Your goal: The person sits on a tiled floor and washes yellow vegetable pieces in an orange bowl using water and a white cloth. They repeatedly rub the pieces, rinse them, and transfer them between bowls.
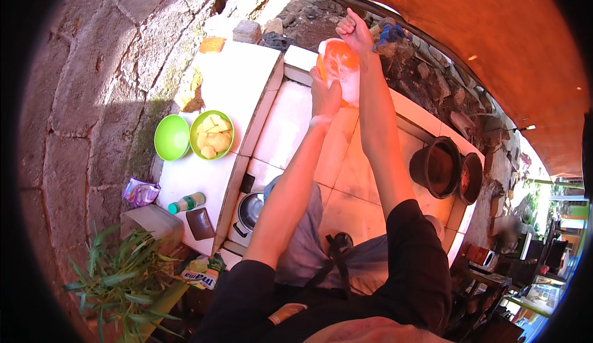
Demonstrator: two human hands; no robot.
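Note:
My left hand grips the near left side of an orange plastic bowl, which is tilted over the far edge of the tiled basin. White suds cover much of the bowl, and some foam clings to my left wrist. Just beyond the bowl's right side, my right hand is raised with its fingers curled in. Nothing shows in those fingers. My right forearm passes in front of the bowl's right edge.
On the white ledge at left stand a green bowl, another with peeled pale pieces, and a green-capped bottle. A metal pot sits in the tiled basin. Two dark buckets rest at right. A leafy plant and stone wall border the left.

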